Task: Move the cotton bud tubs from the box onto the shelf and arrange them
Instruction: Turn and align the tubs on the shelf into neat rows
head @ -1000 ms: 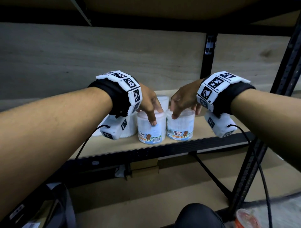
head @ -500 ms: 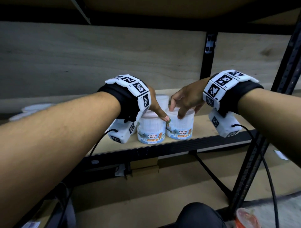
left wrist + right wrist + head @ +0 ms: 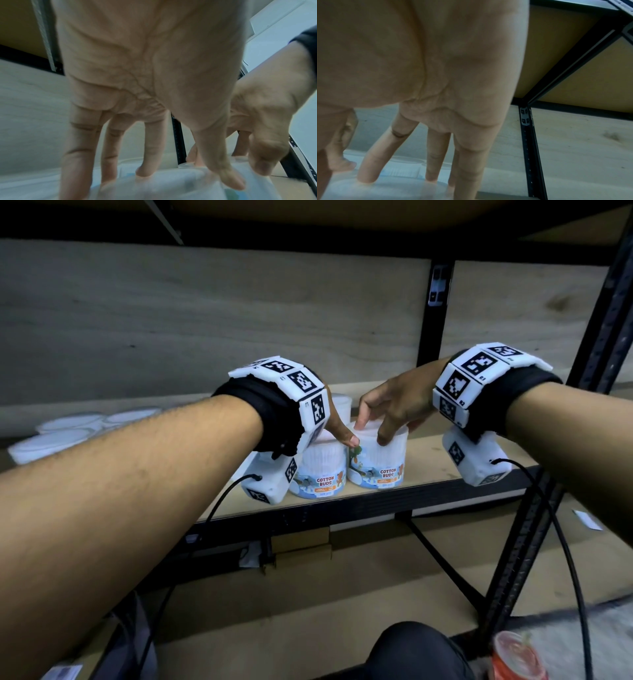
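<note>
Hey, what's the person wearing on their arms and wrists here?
Both forearms are bare, no sleeves. The left hand and right hand are ungloved. Each wrist carries a black strap topped with white blocks printed with black square markers, and a white camera pod hangs beneath with a thin black cable trailing off.
</note>
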Available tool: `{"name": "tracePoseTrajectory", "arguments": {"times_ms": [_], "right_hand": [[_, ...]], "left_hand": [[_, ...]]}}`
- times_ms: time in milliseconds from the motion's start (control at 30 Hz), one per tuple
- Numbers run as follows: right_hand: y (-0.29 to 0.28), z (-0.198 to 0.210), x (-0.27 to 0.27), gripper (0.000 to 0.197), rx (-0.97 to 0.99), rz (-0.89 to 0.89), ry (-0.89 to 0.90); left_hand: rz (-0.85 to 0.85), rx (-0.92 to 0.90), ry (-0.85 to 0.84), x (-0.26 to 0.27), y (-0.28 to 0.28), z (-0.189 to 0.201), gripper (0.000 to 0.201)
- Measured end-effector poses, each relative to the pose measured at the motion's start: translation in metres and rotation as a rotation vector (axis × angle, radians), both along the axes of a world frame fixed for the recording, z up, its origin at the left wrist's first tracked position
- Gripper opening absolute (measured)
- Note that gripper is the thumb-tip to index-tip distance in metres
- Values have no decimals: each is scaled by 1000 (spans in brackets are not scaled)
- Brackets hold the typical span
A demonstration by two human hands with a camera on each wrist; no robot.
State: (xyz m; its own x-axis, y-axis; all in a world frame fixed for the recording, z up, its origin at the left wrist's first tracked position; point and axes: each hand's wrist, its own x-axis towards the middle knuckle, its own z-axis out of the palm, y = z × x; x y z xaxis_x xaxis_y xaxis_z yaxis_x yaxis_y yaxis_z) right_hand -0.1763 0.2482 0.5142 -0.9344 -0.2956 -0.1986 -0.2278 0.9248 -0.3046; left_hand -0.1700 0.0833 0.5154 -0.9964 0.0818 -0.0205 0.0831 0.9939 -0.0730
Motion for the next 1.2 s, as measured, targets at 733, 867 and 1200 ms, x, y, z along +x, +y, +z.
{"name": "tracePoseTrajectory", "arguments": {"times_ms": [733, 867, 1200], "right_hand": [[-18, 10, 17, 22, 208, -5, 79], [-35, 18, 24, 23, 292, 57, 169], [-117, 22, 32, 41, 274, 99, 443]], "left_hand": [[-35, 142, 85, 17, -26, -9, 70], [-44, 128, 143, 27, -60, 2, 71], [40, 41, 159, 41, -159, 4, 62]]}}
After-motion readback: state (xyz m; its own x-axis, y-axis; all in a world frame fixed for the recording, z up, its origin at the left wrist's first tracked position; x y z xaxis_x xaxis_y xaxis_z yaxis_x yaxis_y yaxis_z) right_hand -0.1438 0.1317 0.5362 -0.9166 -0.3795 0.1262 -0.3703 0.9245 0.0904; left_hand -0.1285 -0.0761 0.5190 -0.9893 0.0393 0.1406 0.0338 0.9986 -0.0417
